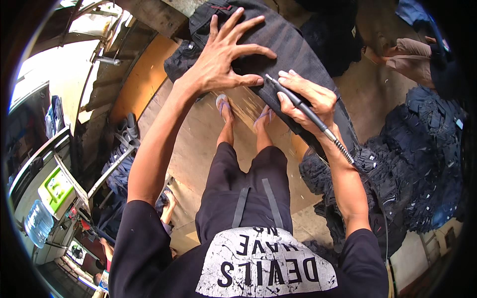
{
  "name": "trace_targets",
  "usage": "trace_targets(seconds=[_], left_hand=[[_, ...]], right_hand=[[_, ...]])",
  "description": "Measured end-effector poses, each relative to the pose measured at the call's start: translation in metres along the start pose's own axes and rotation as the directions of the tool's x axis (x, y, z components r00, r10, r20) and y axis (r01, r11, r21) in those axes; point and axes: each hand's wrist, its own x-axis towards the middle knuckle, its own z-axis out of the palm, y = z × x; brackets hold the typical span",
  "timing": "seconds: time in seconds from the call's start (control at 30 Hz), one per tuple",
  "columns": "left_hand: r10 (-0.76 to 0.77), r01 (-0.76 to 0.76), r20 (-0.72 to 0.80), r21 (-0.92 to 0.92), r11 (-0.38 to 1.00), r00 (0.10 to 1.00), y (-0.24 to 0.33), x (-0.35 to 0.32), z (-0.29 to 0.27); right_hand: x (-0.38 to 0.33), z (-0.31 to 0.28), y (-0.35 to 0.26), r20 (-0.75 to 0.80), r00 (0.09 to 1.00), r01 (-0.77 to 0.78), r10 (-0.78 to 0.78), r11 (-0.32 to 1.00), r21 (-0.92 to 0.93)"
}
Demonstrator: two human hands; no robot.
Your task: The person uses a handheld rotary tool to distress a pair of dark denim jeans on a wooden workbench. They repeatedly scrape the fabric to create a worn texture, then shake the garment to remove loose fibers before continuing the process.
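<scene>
A pair of dark jeans (298,47) is stretched lengthwise over a narrow support in front of me, running from the upper middle down to the right. My left hand (221,58) lies on the cloth with its fingers spread and its thumb near the jeans' edge. Between the fingers of my right hand (318,102) is a black pen-shaped rotary tool (309,113). Its metal tip points at the cloth close to my left thumb; whether it touches cannot be told. From the tool's rear a coiled spring sleeve (339,145) and a cable run back along my right forearm.
A large heap of dark garments (417,154) lies on the right. More dark clothes (330,37) sit beyond the jeans. Another person's legs (411,59) show at the upper right. At the left are a green container (55,191) and a blue water bottle (39,224).
</scene>
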Motion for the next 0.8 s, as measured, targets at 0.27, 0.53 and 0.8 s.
trace_targets(seconds=[0.27, 0.53, 0.8], left_hand=[[-0.012, 0.038, 0.203, -0.128, 0.991, 0.979, -0.003, 0.004, -0.013], [-0.004, 0.031, 0.189, -0.139, 0.99, 0.982, 0.002, 0.007, -0.017], [-0.002, 0.024, 0.185, -0.113, 0.993, 0.983, 0.003, 0.006, -0.018]], right_hand=[[-0.001, 0.008, 0.01, 0.059, 0.998, 0.006, -0.006, 1.0, -0.006], [-0.001, 0.009, 0.009, 0.054, 0.998, -0.021, 0.022, 0.999, -0.025], [-0.001, 0.007, 0.007, 0.021, 0.999, -0.042, 0.043, 0.998, -0.057]])
